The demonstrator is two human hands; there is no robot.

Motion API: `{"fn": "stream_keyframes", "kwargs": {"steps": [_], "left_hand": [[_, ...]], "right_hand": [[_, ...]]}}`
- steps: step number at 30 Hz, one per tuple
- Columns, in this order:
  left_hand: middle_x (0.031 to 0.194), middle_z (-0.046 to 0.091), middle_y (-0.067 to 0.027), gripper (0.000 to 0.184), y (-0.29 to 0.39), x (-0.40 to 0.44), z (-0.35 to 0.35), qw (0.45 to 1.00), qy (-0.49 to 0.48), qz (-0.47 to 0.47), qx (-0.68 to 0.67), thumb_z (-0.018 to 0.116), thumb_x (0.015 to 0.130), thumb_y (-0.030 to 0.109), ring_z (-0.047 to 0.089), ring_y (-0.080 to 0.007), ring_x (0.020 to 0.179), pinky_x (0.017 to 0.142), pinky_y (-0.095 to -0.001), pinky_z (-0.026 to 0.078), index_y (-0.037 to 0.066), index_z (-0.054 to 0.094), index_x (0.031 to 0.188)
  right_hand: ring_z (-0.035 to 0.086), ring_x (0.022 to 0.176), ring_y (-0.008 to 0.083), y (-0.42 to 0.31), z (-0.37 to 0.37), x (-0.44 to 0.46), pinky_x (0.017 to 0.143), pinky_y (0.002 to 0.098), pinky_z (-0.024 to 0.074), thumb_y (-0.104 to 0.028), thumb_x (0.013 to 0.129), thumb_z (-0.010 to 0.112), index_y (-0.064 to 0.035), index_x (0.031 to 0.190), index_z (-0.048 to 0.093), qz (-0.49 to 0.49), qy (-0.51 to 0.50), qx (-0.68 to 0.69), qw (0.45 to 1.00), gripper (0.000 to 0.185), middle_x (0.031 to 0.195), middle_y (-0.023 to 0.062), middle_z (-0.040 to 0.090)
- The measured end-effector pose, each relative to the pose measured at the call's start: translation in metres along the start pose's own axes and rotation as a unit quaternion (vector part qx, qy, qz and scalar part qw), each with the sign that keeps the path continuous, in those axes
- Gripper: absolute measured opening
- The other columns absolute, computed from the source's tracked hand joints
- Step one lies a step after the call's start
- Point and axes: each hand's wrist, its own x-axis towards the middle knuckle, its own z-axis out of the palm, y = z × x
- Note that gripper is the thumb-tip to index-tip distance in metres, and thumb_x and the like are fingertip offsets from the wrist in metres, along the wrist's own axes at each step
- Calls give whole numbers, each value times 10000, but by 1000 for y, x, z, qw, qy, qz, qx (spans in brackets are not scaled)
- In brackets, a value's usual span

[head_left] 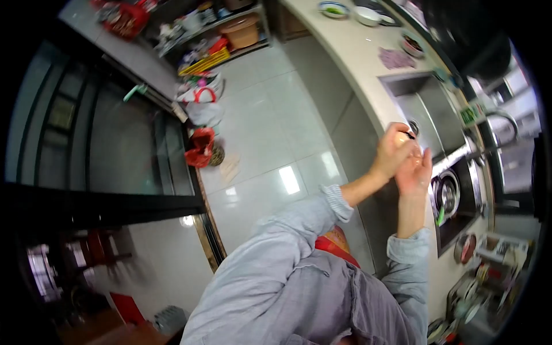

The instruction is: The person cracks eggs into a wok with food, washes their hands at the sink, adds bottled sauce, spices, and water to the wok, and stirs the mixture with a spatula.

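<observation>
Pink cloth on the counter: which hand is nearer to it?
Left. The left hand is on the side toward the pink cloth, short of it; the right hand is farther from the cloth, beyond the left. Neither touches it.

Wrinkled pale grey-blue sleeves

The small pale-orange object is partly covered by the bare left hand; its kind cannot be told.
</observation>
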Motion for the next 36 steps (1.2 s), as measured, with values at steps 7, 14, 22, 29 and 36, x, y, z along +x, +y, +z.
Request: {"fn": "stream_keyframes", "kwargs": {"steps": [7,14,22,29,36], "left_hand": [[778,573,-55,224,67,42,-189,966,248,61,34,573,799,48,558,-85,618,546,-197,476,28,486,1004],[762,547,-51,217,138,60,-333,865,471,166,50,562,776,30,528,-98,615,551,-209,439,14,485,978],[641,473,-21,131,188,27,-580,785,605,127,44,553,764,26,443,-92,527,473,-221,383,16,470,866],[668,481,-33,125,190,36,-780,781,593,9,196,546,761,76,515,-170,630,535,-341,438,-14,514,680],[933,565,-137,283,160,66,-754,754,633,-78,160,585,749,72,571,-229,781,595,-390,506,-20,471,991]], "right_hand": [[489,916,232,195,56,89,879,356,389,-318,913,383,52,1124,447,221,97,17,970,430,1011,139,525],[465,1101,285,340,105,114,957,407,368,-308,924,361,59,1208,385,385,92,-27,918,464,1154,170,498],[507,1041,299,440,94,158,920,417,399,-307,909,398,49,1136,446,405,76,-44,910,425,1112,186,524],[577,888,256,411,58,188,814,374,473,-282,905,421,18,1039,517,264,210,-115,934,343,946,145,597],[591,838,249,309,22,147,767,349,489,-241,886,470,-4,1003,540,124,299,-148,934,274,913,127,613]]}}
